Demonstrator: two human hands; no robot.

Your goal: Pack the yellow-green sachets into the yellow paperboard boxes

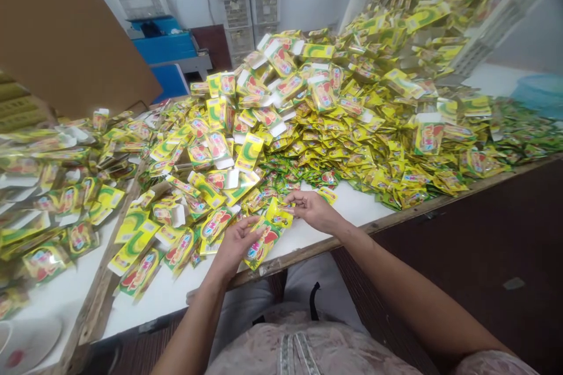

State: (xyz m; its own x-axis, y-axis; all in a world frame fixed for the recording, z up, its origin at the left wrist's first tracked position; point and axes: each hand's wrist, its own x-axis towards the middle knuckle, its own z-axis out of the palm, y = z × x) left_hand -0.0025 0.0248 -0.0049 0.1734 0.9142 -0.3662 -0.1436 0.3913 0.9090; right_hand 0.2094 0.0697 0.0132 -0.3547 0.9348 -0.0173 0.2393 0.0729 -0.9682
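Observation:
Near the table's front edge, my left hand holds a yellow and green printed box, tilted, with its top toward my right hand. My right hand pinches a small yellow sachet at the box's upper end; whether the sachet is partly inside the box cannot be made out. Flat printed boxes lie beside my left hand. Behind both hands rises a large heap of yellow sachets, with green sachets at its near side.
A white plastic crate lies tipped at the back right, sachets spilling from it. More boxes lie left of a wooden strip. A cardboard box stands at the back left, a white cup at the lower left.

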